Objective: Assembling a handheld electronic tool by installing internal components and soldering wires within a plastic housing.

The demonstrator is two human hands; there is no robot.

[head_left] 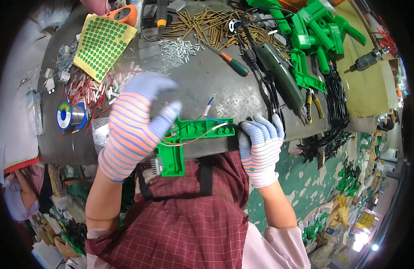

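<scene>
A green plastic tool housing half (196,130) lies face up at the table's near edge, its handle part overhanging toward my lap. Thin orange, white and blue wires run through its cavity, and a blue wire with a white sleeve (208,107) sticks up from its far side. My left hand (135,121), in a striped glove, hovers over the housing's left end with thumb and fingers apart; motion smears its fingertips. At the housing's right end, my gloved right hand (262,145) rests on the table edge, its fingers slightly bent and spread. A grey finned part (157,166) sits beside the handle.
Farther off lie brass-coloured rods (207,22), small silver screws (178,51), a screwdriver (234,62) and a dark green power tool (278,71). Green housings (305,29) are heaped far right. A solder spool (70,115), red-wired parts (92,87) and a sticker sheet (101,45) lie left.
</scene>
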